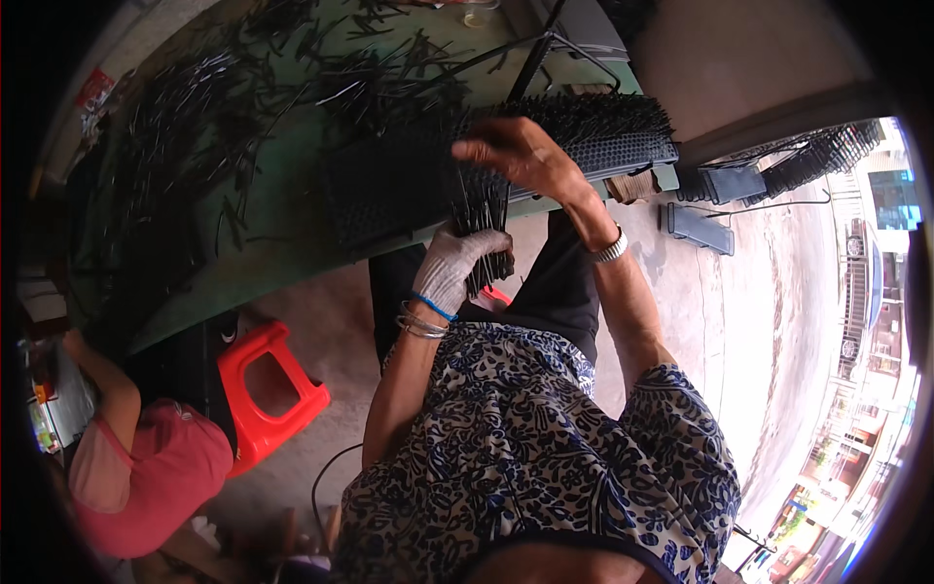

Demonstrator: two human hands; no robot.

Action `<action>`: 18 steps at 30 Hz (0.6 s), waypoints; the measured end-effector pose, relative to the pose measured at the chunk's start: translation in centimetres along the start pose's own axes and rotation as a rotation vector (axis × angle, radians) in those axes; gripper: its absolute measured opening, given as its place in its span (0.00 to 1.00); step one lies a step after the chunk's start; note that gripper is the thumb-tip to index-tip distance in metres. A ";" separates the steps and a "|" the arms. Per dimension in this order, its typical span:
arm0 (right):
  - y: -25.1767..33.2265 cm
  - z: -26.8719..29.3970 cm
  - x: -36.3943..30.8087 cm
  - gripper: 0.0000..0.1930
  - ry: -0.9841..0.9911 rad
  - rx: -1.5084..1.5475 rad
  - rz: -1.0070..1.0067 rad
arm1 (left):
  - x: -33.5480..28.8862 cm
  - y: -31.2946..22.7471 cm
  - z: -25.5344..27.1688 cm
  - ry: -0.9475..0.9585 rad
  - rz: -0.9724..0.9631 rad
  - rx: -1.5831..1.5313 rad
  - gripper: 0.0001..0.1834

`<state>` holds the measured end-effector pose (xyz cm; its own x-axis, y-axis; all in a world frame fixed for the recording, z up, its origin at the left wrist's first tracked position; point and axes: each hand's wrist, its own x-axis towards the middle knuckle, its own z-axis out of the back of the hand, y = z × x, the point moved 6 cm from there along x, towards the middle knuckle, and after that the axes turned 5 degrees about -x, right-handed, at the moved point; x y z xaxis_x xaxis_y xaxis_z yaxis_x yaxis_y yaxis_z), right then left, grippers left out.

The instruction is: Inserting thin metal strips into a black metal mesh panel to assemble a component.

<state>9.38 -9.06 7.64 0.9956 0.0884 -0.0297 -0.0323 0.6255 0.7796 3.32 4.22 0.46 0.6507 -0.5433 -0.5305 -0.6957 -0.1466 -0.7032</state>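
Note:
My left hand [453, 265], in a pale knit glove with a blue cuff edge, is closed around a bundle of thin black rods [480, 219] in front of the table edge. My bare right hand [525, 161] hovers just above the top of the bundle, over a long dark perforated panel [623, 154]. Its fingers are smeared by motion, so whether they pinch a rod is not visible. Many short black rods [584, 117] stand packed along the panel's far side. The panel's left part is in deep shade.
Loose black rods [195, 92] lie in heaps across the green table [292, 219]. A thin metal frame [545, 49] rises behind the panel. To the left are a red stool [316, 397] and a person in a pink top [161, 472]. More dark panels [696, 229] are on the right.

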 end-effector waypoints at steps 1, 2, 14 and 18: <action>0.4 -0.5 -0.7 0.15 0.011 0.072 0.112 | 0.0 -0.1 -0.2 0.005 0.002 0.002 0.07; 0.3 -0.5 -0.8 0.15 0.008 0.071 0.110 | 0.1 -0.1 -0.4 0.014 0.005 0.015 0.08; 0.7 0.6 -1.5 0.06 -0.303 -0.040 0.107 | 2.1 0.1 -0.2 0.089 -0.029 -0.133 0.11; 2.2 1.4 -1.9 0.06 -0.291 0.015 0.129 | 2.1 -0.3 0.0 0.083 -0.025 -0.170 0.09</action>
<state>7.49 -8.95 10.28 0.9668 -0.0603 0.2483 -0.1608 0.6118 0.7745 4.90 3.08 -0.48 0.6462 -0.6030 -0.4678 -0.7253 -0.2946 -0.6222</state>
